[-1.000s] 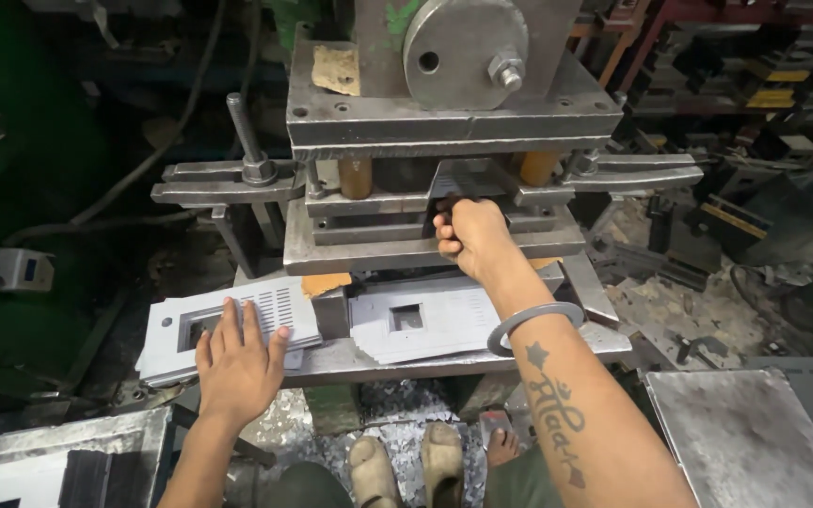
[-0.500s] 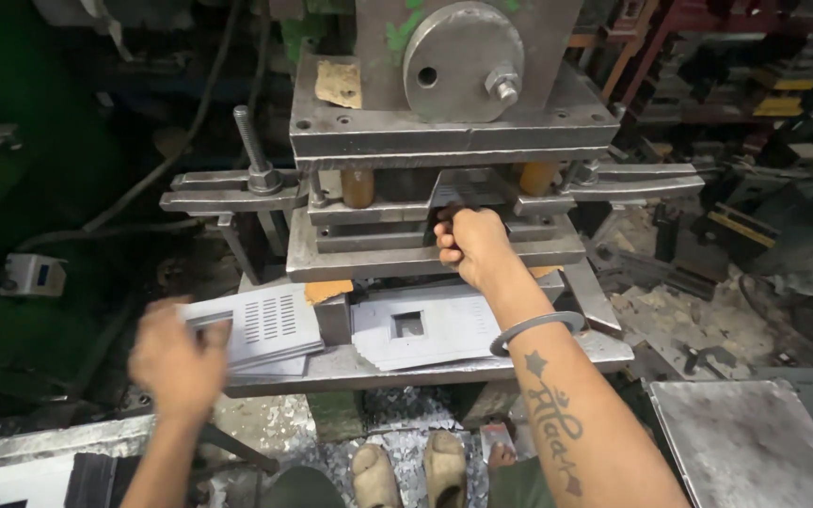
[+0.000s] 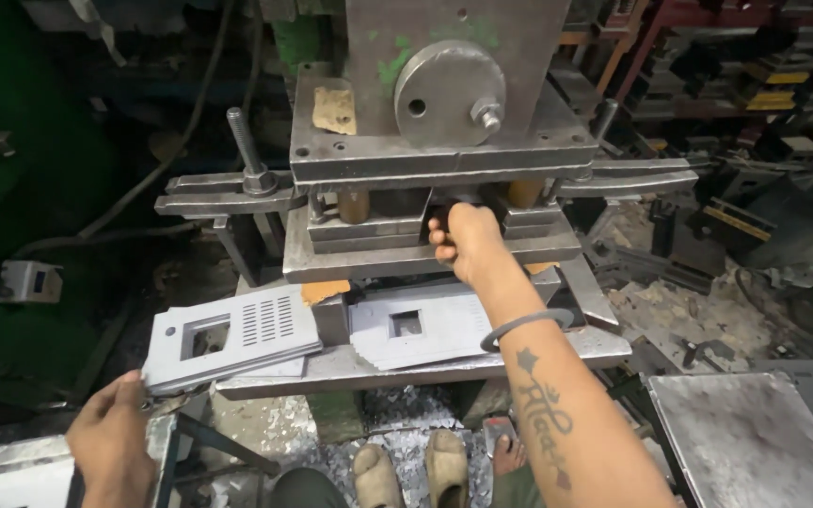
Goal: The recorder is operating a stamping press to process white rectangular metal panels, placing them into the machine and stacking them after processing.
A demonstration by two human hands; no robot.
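Sandals (image 3: 405, 470) on scrap-strewn floor show at the bottom edge, directly below the work. Just above them to the left, the left hand (image 3: 110, 442) sits at the near-left corner of a stack of grey punched plates (image 3: 232, 339). Its fingers (image 3: 132, 388) are loosely curled and touch that corner, but whether they pinch it cannot be told.

The stack lies flat, half on the press bed (image 3: 557, 350) and half overhanging the bed's left edge. Its long axis runs left to right, rising a little toward the far right. The rectangular window end points to the left hand and the slotted end to the machine.

Beside it on the bed lies a second pile of plates (image 3: 416, 325) with a square cut-out, and the right forearm, wearing a metal bangle (image 3: 524, 325), crosses it.

Farther in, the right hand (image 3: 463, 240) reaches into the gap of the die set (image 3: 369, 254). Its fingers are closed around something dark there, and what that is stays hidden.

This looks like the point between strokes, with one hand at the tool and the other at the stock. Moving a plate off the stack calls for a firm pinch on the corner and a level slide along the long axis. The hand in the die must be clear of the gap first.

Beyond stand a threaded bolt (image 3: 247, 141) and a round steel disc (image 3: 449, 94).
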